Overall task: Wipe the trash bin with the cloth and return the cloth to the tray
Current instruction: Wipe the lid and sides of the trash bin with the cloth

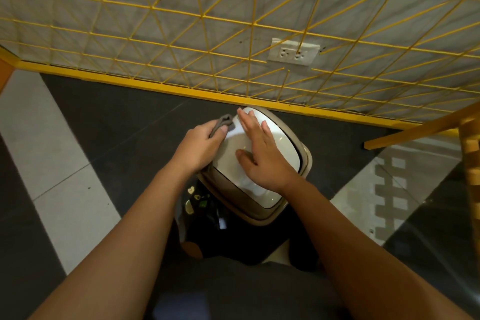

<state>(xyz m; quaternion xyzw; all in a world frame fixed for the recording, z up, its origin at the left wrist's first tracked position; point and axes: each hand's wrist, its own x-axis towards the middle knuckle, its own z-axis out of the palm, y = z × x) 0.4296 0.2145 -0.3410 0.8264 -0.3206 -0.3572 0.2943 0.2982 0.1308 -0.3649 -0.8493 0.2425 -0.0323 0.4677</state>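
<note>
The trash bin (288, 145) stands on the dark floor in front of me, with a glossy white lid inside a beige rim. My left hand (200, 145) grips a bunched grey cloth (223, 122) against the lid's far left edge. My right hand (262, 153) lies flat on top of the lid, fingers spread. The bin's body below the lid is mostly hidden. No tray is in view.
A yellow wire grid fence (233, 34) on a yellow rail runs just behind the bin, with a wall socket (293, 53) behind it. A wooden chair or frame (465, 143) juts in at the right. Dark and light floor tiles (65, 163) lie at the left.
</note>
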